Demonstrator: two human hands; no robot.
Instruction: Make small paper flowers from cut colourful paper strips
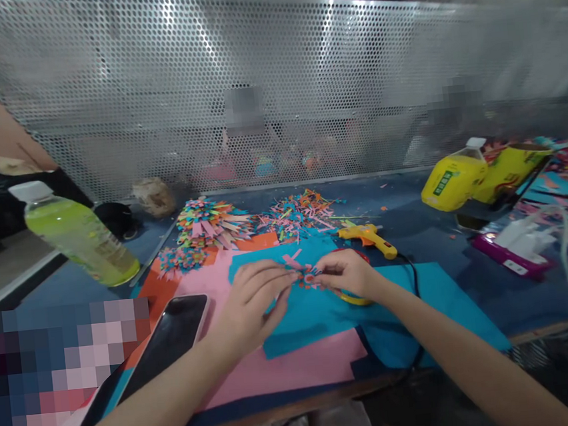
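Observation:
Between my hands is a small paper flower (309,278) of curled strips in orange, pink and blue. My left hand (262,295) pinches its left side, with a loose pink strip (293,259) sticking up near the fingertips. On the other side, my right hand (347,275) grips the flower's edge with thumb and forefinger. Below lies a blue paper sheet (295,329) on top of a pink sheet (319,367). Scissors with yellow handles (357,300) are partly hidden under my right hand. Just beyond it rests a yellow glue gun (369,237).
Behind my hands stand a fringed paper cone (209,223) and a heap of paper curls (299,215). A phone (174,327) lies left of my forearm. Bottles (77,233) (454,176) stand at both sides. A tissue pack (512,254) sits right, before a perforated metal screen (269,60).

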